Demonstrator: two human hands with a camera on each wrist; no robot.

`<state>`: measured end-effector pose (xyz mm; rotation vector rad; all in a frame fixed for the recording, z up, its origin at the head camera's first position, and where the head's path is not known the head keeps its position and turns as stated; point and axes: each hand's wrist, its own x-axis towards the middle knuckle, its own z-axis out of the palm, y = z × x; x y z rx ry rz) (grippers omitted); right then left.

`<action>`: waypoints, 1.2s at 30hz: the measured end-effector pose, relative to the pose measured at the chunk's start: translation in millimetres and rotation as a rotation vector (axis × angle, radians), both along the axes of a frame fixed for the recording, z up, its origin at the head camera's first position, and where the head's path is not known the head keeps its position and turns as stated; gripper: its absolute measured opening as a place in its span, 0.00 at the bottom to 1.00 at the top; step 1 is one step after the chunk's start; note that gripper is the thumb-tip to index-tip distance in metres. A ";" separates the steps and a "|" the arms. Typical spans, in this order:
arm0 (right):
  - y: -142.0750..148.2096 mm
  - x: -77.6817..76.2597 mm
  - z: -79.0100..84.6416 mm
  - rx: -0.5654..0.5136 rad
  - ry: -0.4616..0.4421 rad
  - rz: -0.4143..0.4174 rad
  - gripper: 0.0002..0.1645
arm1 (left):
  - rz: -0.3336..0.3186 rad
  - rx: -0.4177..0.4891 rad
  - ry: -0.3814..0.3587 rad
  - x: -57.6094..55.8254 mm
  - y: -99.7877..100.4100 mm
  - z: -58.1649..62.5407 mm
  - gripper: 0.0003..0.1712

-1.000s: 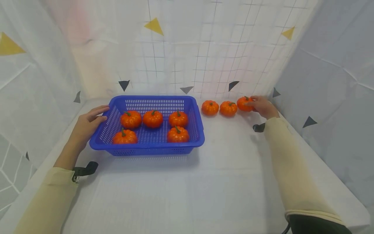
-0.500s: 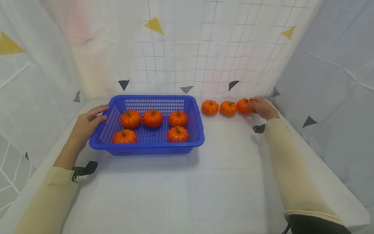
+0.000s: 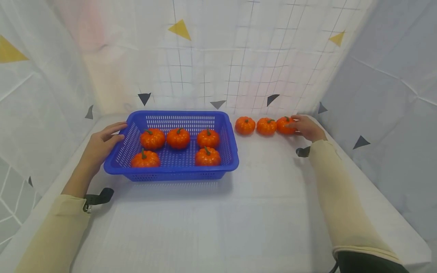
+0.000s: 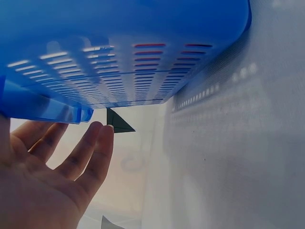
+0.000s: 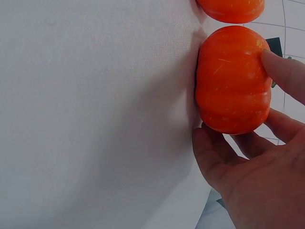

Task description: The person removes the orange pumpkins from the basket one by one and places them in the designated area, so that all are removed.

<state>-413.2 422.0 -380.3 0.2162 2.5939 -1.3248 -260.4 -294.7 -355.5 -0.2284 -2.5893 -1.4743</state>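
Orange and glossy, the end pumpkin point(image 5: 233, 81) is sitting on the white table point(image 3: 259, 212), outermost right in a row of three. The right hand point(image 3: 307, 128) is clasping it, thumb lying against its side and fingers curling round its outer end; firmness of hold is not showing. The middle pumpkin point(image 3: 266, 126) is standing just beside it, and the inner pumpkin point(image 3: 245, 125) is standing nearest the blue basket point(image 3: 170, 170), where five more pumpkins point(image 3: 178, 138) are resting. The left hand point(image 3: 99, 146) is lying with relaxed, extended fingers at the basket's left rim; whether it is bearing any load, the view is not telling. In my judgement, sound handling is depending on thumb and fingers opposing evenly across the ribs, sparing the green stem point(image 3: 287, 118), and moving slowly, since a sideways nudge would be risking a knock against the neighbour.
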 end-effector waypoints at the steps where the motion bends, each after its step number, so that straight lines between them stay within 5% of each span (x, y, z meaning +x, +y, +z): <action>1: 0.3 0.5 -0.2 -0.006 0.004 0.000 0.48 | -0.001 -0.001 0.001 -0.1 0.0 0.1 0.30; 15: 1.2 6.2 7.7 0.007 0.004 0.015 0.48 | -0.001 0.005 -0.004 0.8 -0.1 -0.8 0.29; 28: -15.3 15.8 55.8 0.144 0.150 0.075 0.45 | 0.009 -0.013 -0.004 -1.6 -0.9 2.7 0.29; 36: -35.5 26.1 82.4 0.221 0.162 0.090 0.46 | 0.010 -0.010 -0.009 -0.8 -0.6 0.7 0.29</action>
